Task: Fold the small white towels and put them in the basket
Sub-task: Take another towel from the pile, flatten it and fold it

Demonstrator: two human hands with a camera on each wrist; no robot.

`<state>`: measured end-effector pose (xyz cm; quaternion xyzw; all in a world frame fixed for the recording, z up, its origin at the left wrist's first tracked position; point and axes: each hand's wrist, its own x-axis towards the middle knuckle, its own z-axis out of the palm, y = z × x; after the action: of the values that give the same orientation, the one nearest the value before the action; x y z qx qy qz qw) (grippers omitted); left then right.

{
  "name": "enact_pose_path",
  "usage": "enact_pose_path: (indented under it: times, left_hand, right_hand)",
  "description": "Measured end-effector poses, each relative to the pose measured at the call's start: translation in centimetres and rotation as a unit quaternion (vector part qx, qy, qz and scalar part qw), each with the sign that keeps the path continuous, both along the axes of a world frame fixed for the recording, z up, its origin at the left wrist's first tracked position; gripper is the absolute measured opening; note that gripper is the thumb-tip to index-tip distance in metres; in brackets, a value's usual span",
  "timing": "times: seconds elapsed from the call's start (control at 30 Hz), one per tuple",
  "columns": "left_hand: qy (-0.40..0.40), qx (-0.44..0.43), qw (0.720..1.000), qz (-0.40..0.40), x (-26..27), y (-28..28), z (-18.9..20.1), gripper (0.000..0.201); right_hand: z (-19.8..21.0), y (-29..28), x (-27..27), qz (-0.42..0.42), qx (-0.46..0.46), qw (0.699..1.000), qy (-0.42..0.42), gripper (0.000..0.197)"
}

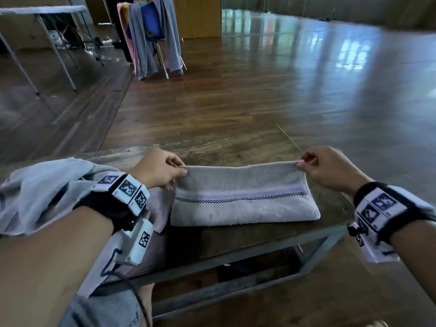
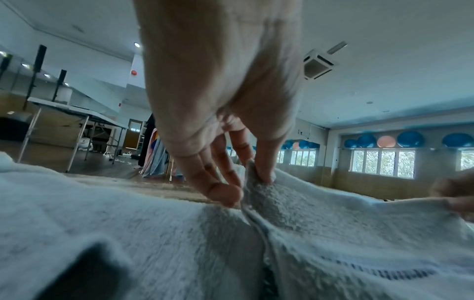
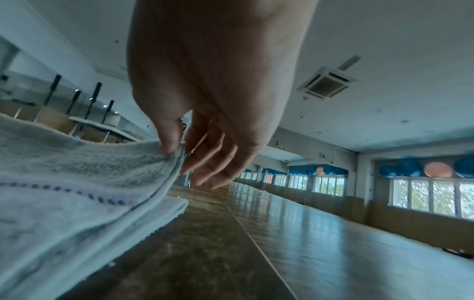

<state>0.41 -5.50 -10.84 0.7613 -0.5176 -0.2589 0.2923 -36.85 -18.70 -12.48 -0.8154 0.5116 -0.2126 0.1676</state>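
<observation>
At lower centre I saw my left hand [image 1: 157, 169] pinching the white towel [image 1: 243, 199] at one top corner. My right hand [image 1: 326, 169] pinched the other.

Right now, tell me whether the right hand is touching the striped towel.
Touching. The right wrist view shows the right hand pinching the striped towel at its raised corner.

Daylight is coming from windows [image 3: 425, 194], glaring off the glossy floor [image 1: 306, 67]. Wrist views are looking dim and bluish; edges are bending, the towel [image 2: 359, 233] is blurring up close.
</observation>
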Motion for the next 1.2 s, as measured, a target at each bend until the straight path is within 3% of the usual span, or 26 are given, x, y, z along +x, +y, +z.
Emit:
enact_pose_path:
  times: [0.17,0.37,0.53,0.6,0.7,0.83,0.93,1.03,1.1,1.2]
  left_hand:
    - [-0.055,0.019,0.998,-0.014,-0.7,-1.6,-1.6,0.007]
    - [-0.156,0.095,0.981,-0.07,-1.4,-1.7,-1.9,0.017]
    - [-0.168,0.086,0.98,-0.069,-1.8,-1.3,-1.0,0.009]
    - [-0.181,0.051,0.979,-0.072,-1.8,-1.0,0.0,0.006]
    - [-0.205,-0.071,0.975,-0.057,-1.6,-0.8,1.8,0.008]
    - [-0.191,-0.283,0.939,-0.042,-1.4,-0.3,4.6,0.016]
    - [-0.178,-0.35,0.919,-0.048,-1.2,0.8,5.4,0.027]
    - [-0.174,-0.28,0.941,-0.082,-1.1,1.8,4.5,0.027]
    - [-0.157,-0.144,0.966,-0.148,-1.0,2.3,3.3,0.024]
    - [-0.127,0.018,0.973,-0.192,-1.0,2.4,1.3,0.019]
  right_hand:
    - [-1.4,-1.8,1.8,-0.016,0.02,0.996,0.09,0.006]
    - [-3.0,-1.9,2.7,0.014,0.068,0.991,0.117,0.034]
    - [-1.3,-0.9,2.4,-0.021,0.056,0.985,0.16,0.011]
    - [-0.1,0.0,2.1,-0.043,0.021,0.988,0.144,0.013]
    - [1.8,1.1,1.6,-0.071,-0.074,0.992,0.073,0.006]
    - [4.3,1.6,0.8,-0.106,-0.215,0.967,-0.084,0.013]
    - [5.1,2.3,0.1,-0.103,-0.257,0.951,-0.135,0.015]
    - [3.9,3.1,-0.9,-0.053,-0.198,0.976,-0.067,0.018]
    - [2.6,3.4,-1.7,0.002,-0.075,0.996,0.039,0.025]
    - [0.8,3.9,-2.4,0.043,0.111,0.982,0.145,0.028]
